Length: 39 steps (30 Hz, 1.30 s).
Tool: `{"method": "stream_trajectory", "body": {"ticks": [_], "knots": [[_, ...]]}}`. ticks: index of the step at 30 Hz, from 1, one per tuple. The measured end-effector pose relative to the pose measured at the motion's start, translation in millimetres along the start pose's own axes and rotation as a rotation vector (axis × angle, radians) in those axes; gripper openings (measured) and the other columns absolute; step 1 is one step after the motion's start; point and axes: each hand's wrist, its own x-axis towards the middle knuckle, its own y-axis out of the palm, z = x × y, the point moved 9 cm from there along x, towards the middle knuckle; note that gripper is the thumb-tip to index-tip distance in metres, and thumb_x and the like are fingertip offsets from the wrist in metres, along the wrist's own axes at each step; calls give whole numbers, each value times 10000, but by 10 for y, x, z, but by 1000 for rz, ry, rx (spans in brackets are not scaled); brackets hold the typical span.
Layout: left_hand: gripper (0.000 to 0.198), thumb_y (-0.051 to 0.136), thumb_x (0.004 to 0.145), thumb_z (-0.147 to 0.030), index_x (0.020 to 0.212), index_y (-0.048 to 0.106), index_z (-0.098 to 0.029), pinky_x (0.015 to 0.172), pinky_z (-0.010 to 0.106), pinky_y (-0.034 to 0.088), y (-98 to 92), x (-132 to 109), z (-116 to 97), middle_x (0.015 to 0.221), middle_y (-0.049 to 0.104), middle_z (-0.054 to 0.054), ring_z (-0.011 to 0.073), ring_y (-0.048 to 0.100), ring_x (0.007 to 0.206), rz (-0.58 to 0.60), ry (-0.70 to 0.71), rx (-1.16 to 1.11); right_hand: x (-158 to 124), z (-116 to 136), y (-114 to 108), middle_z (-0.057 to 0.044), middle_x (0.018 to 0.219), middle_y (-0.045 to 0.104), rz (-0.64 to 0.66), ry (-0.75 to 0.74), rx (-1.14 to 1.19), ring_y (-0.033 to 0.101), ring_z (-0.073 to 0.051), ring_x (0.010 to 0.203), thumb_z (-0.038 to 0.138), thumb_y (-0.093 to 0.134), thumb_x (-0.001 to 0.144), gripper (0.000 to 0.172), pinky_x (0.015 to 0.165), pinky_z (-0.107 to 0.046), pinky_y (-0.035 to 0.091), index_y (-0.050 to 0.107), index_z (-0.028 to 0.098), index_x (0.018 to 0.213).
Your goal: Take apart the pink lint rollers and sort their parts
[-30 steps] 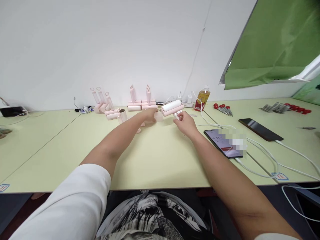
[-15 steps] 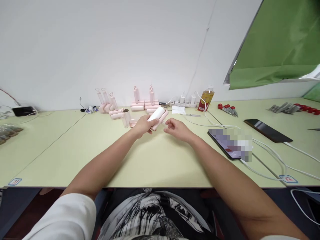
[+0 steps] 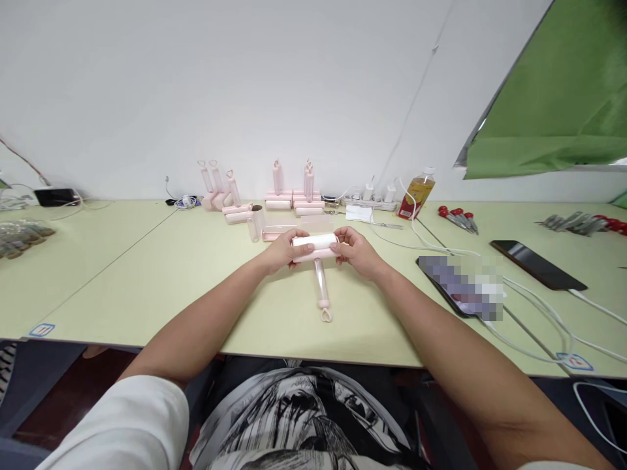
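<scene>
Between my two hands is a pink lint roller (image 3: 316, 254) with a white sticky roll (image 3: 318, 241) on its head. Its clear handle (image 3: 321, 281) points toward me and ends in a heart-shaped loop (image 3: 326, 315). My left hand (image 3: 285, 250) grips the head's left end, thumb on the front. The right end is held by my right hand (image 3: 357, 251), thumb and fingers closed on it. Just behind my hands lie a pink cover piece (image 3: 274, 233), a translucent cover (image 3: 316, 223) and an upright cardboard tube (image 3: 257, 215) beside a clear part.
Several finished-looking lint rollers (image 3: 278, 204) stand along the wall, more of them (image 3: 215, 199) to the left. A drink bottle (image 3: 416, 194), a power strip (image 3: 377, 203) and red-handled tools (image 3: 458, 219) are at the back right. Two phones (image 3: 536, 264) with white cables lie on the right.
The lint roller has turned level, with its handle now pointing toward me. My right hand has moved from beside it to close on its right end. The view has shifted slightly.
</scene>
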Motion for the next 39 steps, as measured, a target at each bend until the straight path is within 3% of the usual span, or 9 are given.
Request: {"method": "stream_trajectory", "body": {"ticks": [5,9,17,21,24,28,32,36,39], "knots": [[539,785,735,-424,1026,377,-227,386,200,363,-151,12,-1,734,496,-75,50,476,432,-282,58,-88,16,-113,-45,59,797,513,-125,45,66,539,-84,551,381,817,600,494,469,-258,492,491,225,937],[470,760,754,-376,958,360,-236,388,189,374,-201,1,-36,738,490,-78,47,485,433,-341,64,-90,31,-179,-43,50,746,533,-166,69,112,545,-95,558,376,825,613,462,481,-263,519,487,220,887],[425,797,630,-260,984,572,-193,502,236,493,147,-102,95,870,648,21,164,656,680,178,-198,80,-32,-149,134,38,754,614,-29,113,187,621,-117,617,298,785,703,399,573,-269,573,494,222,965],[311,726,651,-241,928,599,-178,575,250,505,181,-94,99,823,689,30,178,670,706,105,-188,-3,-177,-215,404,4,777,667,195,257,88,669,-155,663,321,751,766,414,572,-290,587,506,233,1088],[316,696,690,-289,966,582,-185,590,298,522,196,-80,89,826,707,45,207,685,684,70,-156,-66,-288,-281,546,-45,837,691,329,342,-8,640,-141,603,345,755,754,294,460,-247,539,596,196,951],[326,707,696,-316,962,575,-182,580,294,512,164,-65,85,837,704,53,212,679,703,34,-117,-5,-317,-294,529,-63,816,692,312,360,-150,572,-110,517,352,715,764,205,366,-208,435,613,175,755],[356,720,682,-335,987,603,-193,587,260,490,93,-52,40,874,694,27,186,655,734,-27,-72,57,-236,-172,403,-17,742,640,197,263,-232,565,-112,554,290,671,760,141,434,-210,437,598,190,828],[277,711,699,-362,909,634,-198,553,228,436,207,-87,-4,777,664,-15,143,602,647,137,-59,108,-138,99,242,12,840,595,51,14,-179,567,-118,680,290,662,733,294,533,-222,465,563,213,999],[286,735,691,-390,883,651,-195,542,223,409,329,-135,-8,753,651,-18,133,580,624,283,-38,140,-136,120,304,24,833,568,152,-23,-176,529,-101,660,288,679,710,249,540,-226,448,570,196,914]]}}
